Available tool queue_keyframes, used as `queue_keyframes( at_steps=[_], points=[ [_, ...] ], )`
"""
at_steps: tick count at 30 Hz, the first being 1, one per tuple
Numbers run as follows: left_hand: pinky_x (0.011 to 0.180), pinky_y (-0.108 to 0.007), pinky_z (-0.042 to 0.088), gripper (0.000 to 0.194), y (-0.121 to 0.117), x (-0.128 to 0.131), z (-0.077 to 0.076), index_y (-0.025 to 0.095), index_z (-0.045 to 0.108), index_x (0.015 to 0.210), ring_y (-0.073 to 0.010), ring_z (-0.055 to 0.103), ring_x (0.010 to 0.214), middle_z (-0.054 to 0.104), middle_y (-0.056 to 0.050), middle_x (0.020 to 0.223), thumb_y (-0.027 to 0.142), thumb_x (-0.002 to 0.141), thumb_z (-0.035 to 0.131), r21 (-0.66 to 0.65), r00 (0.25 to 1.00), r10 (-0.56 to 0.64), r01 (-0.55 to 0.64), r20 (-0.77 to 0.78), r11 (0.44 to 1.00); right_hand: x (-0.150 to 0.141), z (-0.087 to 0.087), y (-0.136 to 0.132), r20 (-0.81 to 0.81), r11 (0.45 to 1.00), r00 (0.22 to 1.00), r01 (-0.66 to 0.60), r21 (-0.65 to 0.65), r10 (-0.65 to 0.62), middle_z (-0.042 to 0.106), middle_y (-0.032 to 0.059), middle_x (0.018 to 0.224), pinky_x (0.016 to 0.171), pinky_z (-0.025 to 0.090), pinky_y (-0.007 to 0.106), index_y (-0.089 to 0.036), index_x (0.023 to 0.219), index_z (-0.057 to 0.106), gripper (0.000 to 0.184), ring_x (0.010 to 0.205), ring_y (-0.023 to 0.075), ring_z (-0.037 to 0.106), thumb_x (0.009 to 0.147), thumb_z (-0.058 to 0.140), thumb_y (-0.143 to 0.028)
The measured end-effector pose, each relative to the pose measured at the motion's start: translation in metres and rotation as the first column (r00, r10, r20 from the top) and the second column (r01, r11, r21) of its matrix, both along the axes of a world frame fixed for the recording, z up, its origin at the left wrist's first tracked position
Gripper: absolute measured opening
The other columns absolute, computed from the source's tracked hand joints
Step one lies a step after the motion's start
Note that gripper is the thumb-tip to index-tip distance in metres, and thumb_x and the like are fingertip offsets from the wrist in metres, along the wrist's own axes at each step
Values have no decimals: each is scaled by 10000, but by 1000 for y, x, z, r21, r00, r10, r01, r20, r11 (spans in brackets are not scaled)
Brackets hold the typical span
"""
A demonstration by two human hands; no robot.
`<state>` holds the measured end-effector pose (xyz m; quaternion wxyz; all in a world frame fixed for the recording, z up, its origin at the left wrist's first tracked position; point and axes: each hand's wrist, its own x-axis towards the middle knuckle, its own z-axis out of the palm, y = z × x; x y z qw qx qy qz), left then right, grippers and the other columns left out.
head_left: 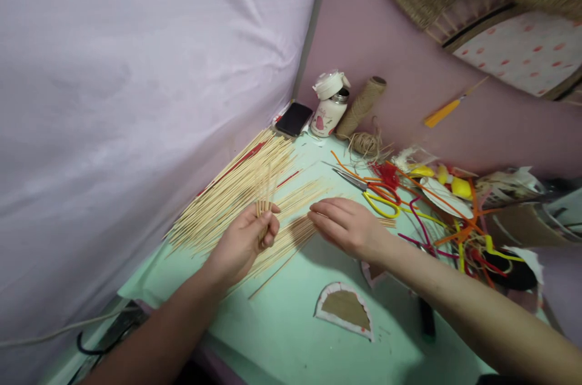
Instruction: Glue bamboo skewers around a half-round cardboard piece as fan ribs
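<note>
My left hand (248,236) is closed around a small bundle of thin wooden sticks (264,208). They stand upright from the fist, their tops blurred. My right hand (343,226) hovers to the right of it, over more loose sticks. Its fingers are bent and close together, pointing left; the thumb is hidden, and anything pinched there is too small to make out. Beneath both hands, a wide pile of pale sticks (227,191) spreads over the light green table (282,336). A half-round cardboard piece (346,309) with a white fabric edge lies nearer me.
Scissors (370,191) with yellow and orange handles lie right of the sticks, beside tangled pipe cleaners (464,233). At the back stand a white bottle (328,115), a twine spool (362,107) and a phone (294,118). A white curtain (136,100) hangs along the left.
</note>
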<state>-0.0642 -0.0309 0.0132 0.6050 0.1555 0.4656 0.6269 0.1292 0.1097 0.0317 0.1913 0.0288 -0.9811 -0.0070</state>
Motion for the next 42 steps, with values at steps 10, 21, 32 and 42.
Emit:
queue_keyframes(
  at_steps=[10, 21, 32, 42],
  points=[
    [590, -202, 416, 183, -4, 1, 3, 179, 587, 915, -79, 489, 578, 580, 27, 663, 316, 848, 689, 134, 967, 224, -209, -118, 969, -3, -34, -48, 487, 911, 864, 296, -287, -127, 143, 215, 1630, 1208, 145, 563, -104, 1584, 150, 1101, 1526, 322, 52, 800, 422, -829],
    [539, -217, 403, 232, -6, -1, 5, 183, 568, 909, -90, 468, 544, 560, 33, 627, 358, 821, 693, 112, 957, 237, -221, -168, 969, -68, -47, -13, 441, 951, 891, 220, -217, -105, 160, 198, 1633, 1183, 161, 587, -169, 1577, 213, 1021, 1515, 344, 118, 815, 437, -810],
    [551, -233, 377, 192, -21, 5, 28, 193, 565, 908, -87, 449, 532, 547, 34, 617, 348, 864, 670, 198, 927, 320, -282, -195, 939, -110, -43, 18, 341, 963, 940, 92, -253, 0, 165, 157, 1641, 1196, 109, 583, -201, 1568, 231, 905, 1520, 292, 133, 874, 432, -746],
    [545, -237, 342, 121, -9, 18, 21, 227, 541, 889, -82, 381, 521, 489, 49, 619, 300, 894, 637, 320, 845, 525, -471, -102, 822, -11, -23, 55, 228, 925, 950, 273, -263, -215, 596, 160, 1367, 1069, 399, 526, -196, 1302, 611, 381, 1279, 271, 530, 1014, 386, -302]
  ],
)
